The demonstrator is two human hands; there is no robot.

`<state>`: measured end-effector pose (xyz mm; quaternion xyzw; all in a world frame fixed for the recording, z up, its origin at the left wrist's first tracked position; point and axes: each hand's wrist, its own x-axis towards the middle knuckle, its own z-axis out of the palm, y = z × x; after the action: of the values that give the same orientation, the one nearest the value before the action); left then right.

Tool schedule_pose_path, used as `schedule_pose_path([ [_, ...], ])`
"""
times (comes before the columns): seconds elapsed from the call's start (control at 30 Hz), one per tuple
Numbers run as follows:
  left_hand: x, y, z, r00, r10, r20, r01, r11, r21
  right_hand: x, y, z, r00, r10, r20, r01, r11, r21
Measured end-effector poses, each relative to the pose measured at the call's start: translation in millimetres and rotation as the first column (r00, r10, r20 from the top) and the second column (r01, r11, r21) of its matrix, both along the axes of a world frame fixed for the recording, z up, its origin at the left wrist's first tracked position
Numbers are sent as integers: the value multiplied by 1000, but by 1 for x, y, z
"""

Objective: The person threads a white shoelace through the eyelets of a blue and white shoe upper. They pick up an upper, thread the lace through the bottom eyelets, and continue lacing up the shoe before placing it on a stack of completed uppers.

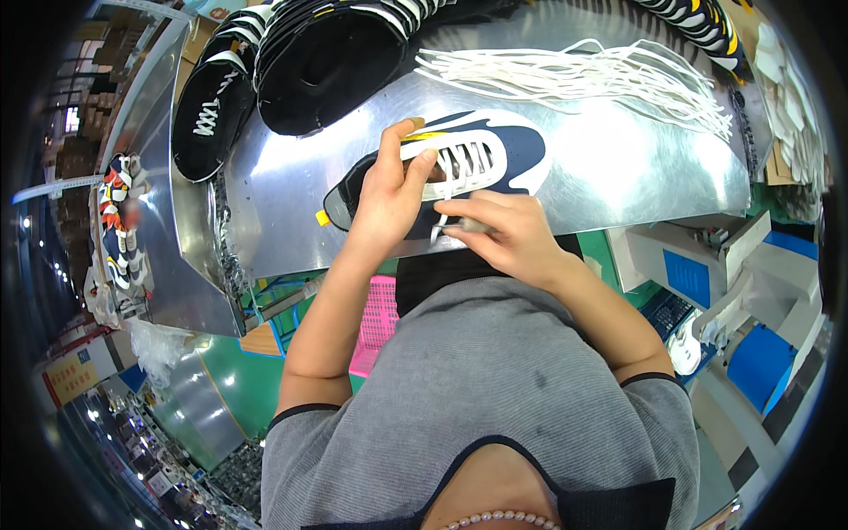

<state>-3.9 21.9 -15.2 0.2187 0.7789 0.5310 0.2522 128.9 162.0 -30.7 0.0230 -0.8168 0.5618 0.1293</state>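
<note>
A navy and white shoe upper lies flat on the shiny metal table, with a white lace threaded through its eyelets. My left hand presses down on the upper's tongue end, thumb and fingers gripping its edge. My right hand pinches the end of the white lace just below the upper's near edge. A yellow tab sticks out at the upper's left end.
A bundle of loose white laces lies at the back of the table. Stacks of black shoe uppers sit at the back left. A pink crate is under the table; white and blue boxes stand to the right.
</note>
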Motion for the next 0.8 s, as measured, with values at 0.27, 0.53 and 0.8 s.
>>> schedule_pose_path([
  [0.27,35,-41,13,756,-204,-622,85,973,-216,19,6,-12,909,-152,388,257,938,-233],
  [0.53,32,-38,19,858,-196,-474,63,958,-281,-7,-15,-1,912,-112,396,307,826,-473],
  [0.8,29,-28,16,887,-228,-401,98,942,-320,-32,-7,-8,943,-196,269,314,793,-522],
])
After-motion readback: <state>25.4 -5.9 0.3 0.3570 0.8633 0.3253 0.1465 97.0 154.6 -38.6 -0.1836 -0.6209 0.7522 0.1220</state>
